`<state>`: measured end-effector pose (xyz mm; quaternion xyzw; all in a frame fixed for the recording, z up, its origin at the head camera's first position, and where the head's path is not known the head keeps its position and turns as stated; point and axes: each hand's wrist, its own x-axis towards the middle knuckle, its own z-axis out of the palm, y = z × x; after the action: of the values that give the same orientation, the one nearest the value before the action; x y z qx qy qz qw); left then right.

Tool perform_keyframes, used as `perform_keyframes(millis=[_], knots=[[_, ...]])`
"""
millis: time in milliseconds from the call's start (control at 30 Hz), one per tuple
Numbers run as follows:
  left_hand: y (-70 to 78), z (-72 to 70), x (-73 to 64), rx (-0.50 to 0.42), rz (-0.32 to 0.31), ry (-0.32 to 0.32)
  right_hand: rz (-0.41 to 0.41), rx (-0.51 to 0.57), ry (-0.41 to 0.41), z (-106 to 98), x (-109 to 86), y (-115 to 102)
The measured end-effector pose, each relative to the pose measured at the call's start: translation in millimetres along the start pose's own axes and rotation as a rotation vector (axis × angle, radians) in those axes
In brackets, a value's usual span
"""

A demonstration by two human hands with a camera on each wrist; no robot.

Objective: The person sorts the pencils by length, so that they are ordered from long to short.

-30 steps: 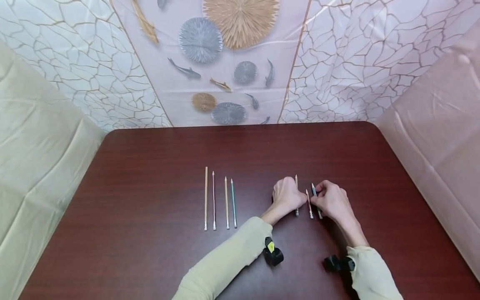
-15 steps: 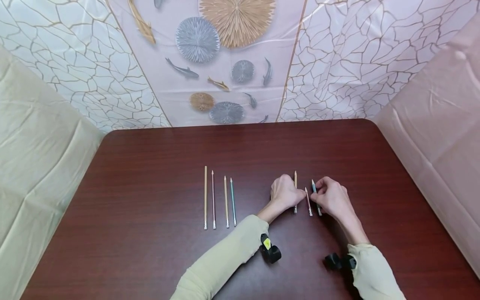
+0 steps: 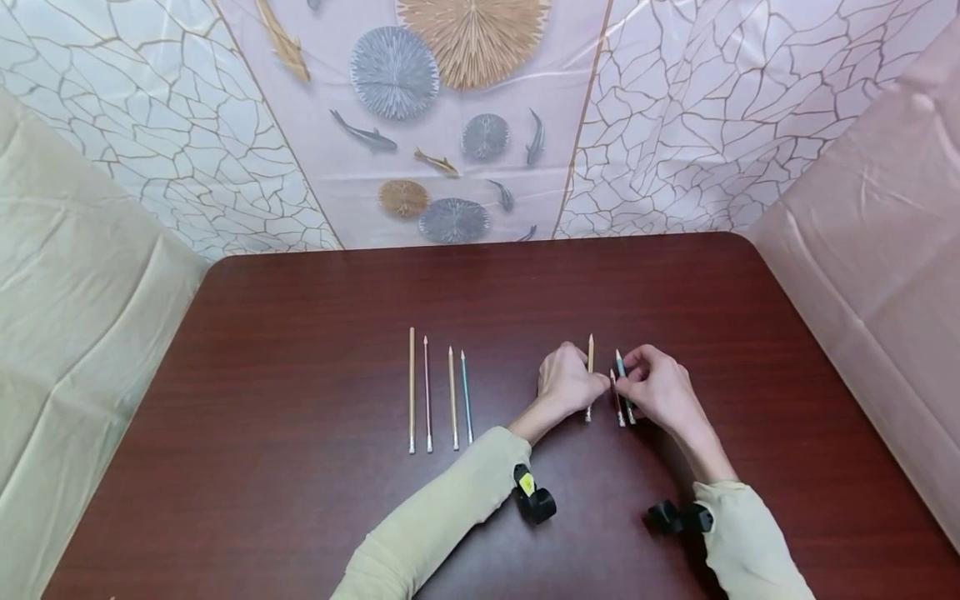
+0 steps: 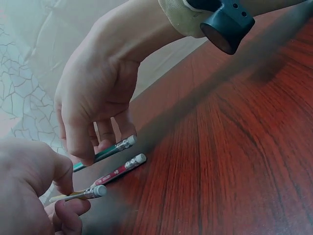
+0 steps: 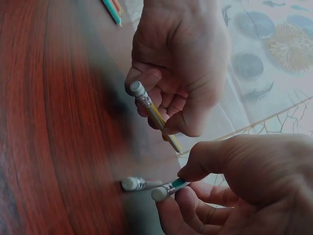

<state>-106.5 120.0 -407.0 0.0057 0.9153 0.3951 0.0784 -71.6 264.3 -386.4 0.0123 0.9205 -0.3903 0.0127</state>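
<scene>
My left hand [image 3: 567, 381] pinches a short yellow pencil [image 5: 157, 117] between thumb and fingers, its eraser end toward me. Just to the right, my right hand [image 3: 662, 392] holds a green pencil [image 4: 108, 153] by thumb and fingertips, its point away from me. Between the two hands a red pencil [image 4: 117, 172] with a white eraser lies on the table, close beside the green one. My left thumb overlaps the gap between the yellow and red pencils in the head view.
Left of my hands, several longer pencils lie in a row: a long yellow one [image 3: 412, 392], a pink one [image 3: 428, 392], another yellow [image 3: 453, 400] and a teal one [image 3: 466, 396]. They rest on the dark red-brown wooden table [image 3: 262, 375]. A patterned cloth [image 3: 465, 125] hangs behind.
My right hand has brought the green pencil left, closer to the red one. The yellow pencil in my left hand has shifted slightly away from me. The row on the left stays put.
</scene>
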Motion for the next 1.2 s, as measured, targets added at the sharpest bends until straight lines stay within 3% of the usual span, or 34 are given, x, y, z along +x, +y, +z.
perform_keyframes(millis=[833,1200], knots=[[-7.4,-22.0,-10.8,-0.091,0.055,0.043,-0.021,0.033,-0.013,8,1.8,-16],[-10.8,-27.0,-13.0,-0.106,0.040,0.044,-0.020,0.041,-0.024,12,1.9,-18]])
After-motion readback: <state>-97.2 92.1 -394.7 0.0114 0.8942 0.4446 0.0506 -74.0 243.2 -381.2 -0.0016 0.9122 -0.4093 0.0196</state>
